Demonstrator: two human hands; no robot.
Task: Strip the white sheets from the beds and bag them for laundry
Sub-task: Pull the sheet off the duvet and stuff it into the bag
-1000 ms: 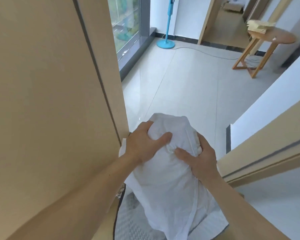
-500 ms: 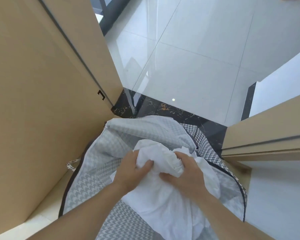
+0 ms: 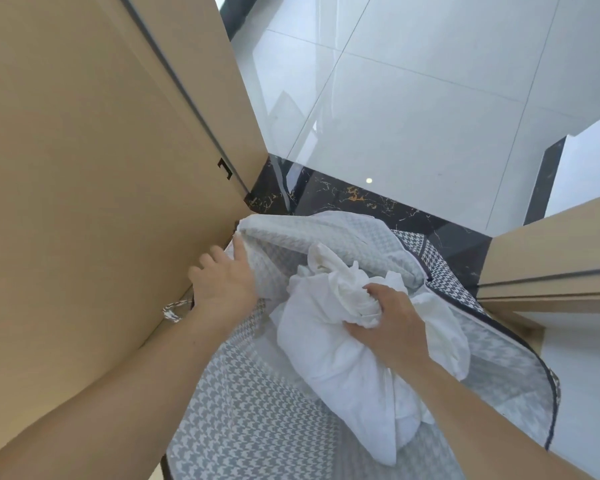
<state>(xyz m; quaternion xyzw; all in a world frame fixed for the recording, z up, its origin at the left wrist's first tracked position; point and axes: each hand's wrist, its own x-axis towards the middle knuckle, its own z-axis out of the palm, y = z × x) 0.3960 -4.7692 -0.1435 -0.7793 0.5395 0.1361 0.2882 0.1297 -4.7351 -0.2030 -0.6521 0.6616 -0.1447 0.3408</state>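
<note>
**Sheet bundle sits in the houndstooth bag at a tight doorway**

Your right hand point(image 3: 392, 317) grips a crumpled bunch of the white sheet point(image 3: 329, 344), fingers curled into the folds so that their tips are buried in cloth. The bundle lies inside the mouth of the grey houndstooth laundry bag point(image 3: 257, 420), its lower end sunk against the bag's near wall. How far down it reaches cannot be made out, and the bag's bottom is cut off by the lower edge of the view.

Your left hand point(image 3: 222, 285) is spread wide at the bag's left rim. The thumb lies along the folded-over lip and the fingers are fairly straight on the outside, next to the wooden door panel point(image 3: 84, 168). A looped rope handle point(image 3: 175, 308) pokes out just under that wrist, and its attachment is hidden by your forearm.

The bag is hemmed in. The door panel touches or nearly touches it on the left, and a wooden frame point(image 3: 551, 251) stands close on the right. The bag's far rim rests over a dark marble threshold point(image 3: 361, 199). Beyond the threshold the glossy tiled floor point(image 3: 413, 98) opens out broadly, and a white wall point(image 3: 589, 161) closes in at the right edge.
</note>
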